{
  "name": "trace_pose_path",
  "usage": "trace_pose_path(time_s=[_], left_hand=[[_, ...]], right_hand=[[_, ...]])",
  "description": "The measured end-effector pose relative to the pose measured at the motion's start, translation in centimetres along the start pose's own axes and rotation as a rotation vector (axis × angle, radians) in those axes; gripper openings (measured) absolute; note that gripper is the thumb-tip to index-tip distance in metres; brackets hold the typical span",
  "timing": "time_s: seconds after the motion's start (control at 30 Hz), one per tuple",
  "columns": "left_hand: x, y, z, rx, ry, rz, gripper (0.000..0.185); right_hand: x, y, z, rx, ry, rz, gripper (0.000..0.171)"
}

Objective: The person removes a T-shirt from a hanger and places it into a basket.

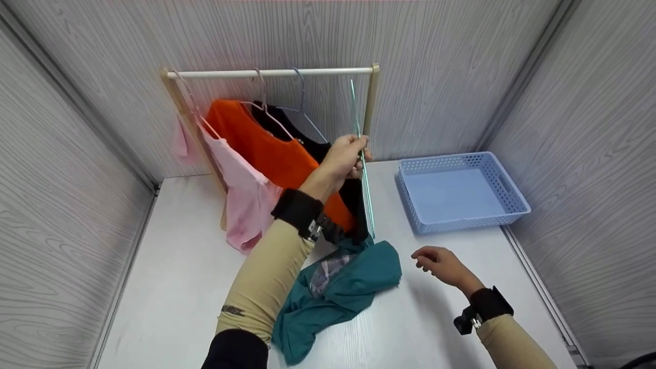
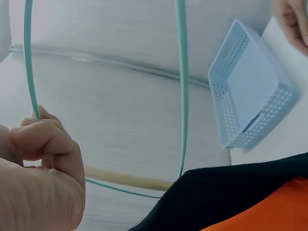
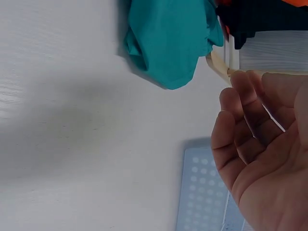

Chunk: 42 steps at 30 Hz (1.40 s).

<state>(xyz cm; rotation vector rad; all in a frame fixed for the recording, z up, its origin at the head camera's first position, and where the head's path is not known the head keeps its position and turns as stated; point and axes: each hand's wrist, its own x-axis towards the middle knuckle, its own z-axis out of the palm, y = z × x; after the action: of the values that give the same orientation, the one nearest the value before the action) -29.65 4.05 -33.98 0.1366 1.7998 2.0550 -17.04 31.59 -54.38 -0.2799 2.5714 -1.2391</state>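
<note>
My left hand (image 1: 348,156) grips a thin mint-green hanger (image 1: 367,195), seen edge-on in the head view, its top end just below the rack's rail. In the left wrist view the fingers curl round one side of the hanger (image 2: 183,86). Beneath it a teal garment (image 1: 359,282) with a greyish patterned patch lies crumpled on the white table. To the right of that garment my right hand (image 1: 443,264) hovers over the table, fingers loosely curled and holding nothing. The right wrist view shows its bare palm (image 3: 274,178).
A small clothes rack with a white rail (image 1: 225,74) stands at the back. On it hang a pink garment (image 1: 241,189), an orange garment (image 1: 256,148) and a black garment (image 1: 292,128). A blue perforated basket (image 1: 456,192) sits at the back right. Wood-grain walls enclose the table.
</note>
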Motion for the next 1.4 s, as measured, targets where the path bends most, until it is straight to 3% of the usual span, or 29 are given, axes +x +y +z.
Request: trace_pose_path(time_s=[0.17, 0.33, 0.57, 0.83, 0.97, 1.17, 1.3, 1.4], left_hand=[[2.0, 1.9, -0.8, 0.001, 0.028, 0.029, 0.037], [3.6, 2.6, -1.6, 0.043, 0.057, 0.062, 0.040], [5.0, 1.5, -3.0, 0.118, 0.098, 0.049, 0.034], [4.7, 0.0, -3.3, 0.189, 0.086, -0.006, 0.034], [3.7, -0.6, -4.0, 0.303, 0.123, 0.000, 0.038], [0.3, -1.7, -6.0, 0.505, 0.183, 0.047, 0.034], [-2.7, -3.2, -8.1, 0.595, 0.131, 0.099, 0.032], [-5.0, -5.1, -9.3, 0.707, 0.080, 0.142, 0.030]], right_hand=[[0.3, 2.4, 0.3, 0.032, -0.001, 0.013, 0.023], [0.4, 3.3, 0.9, 0.098, -0.016, 0.030, 0.023], [0.8, 3.7, 2.6, 0.086, -0.045, 0.044, 0.022], [2.2, 3.6, 3.6, 0.053, -0.091, 0.033, 0.025], [3.1, 2.9, 4.1, 0.050, -0.118, 0.016, 0.027], [4.2, 1.1, 5.4, -0.028, -0.112, -0.015, 0.027], [4.9, -1.0, 7.7, -0.172, -0.047, -0.016, 0.028], [5.5, -2.9, 10.1, -0.279, -0.038, 0.027, 0.043]])
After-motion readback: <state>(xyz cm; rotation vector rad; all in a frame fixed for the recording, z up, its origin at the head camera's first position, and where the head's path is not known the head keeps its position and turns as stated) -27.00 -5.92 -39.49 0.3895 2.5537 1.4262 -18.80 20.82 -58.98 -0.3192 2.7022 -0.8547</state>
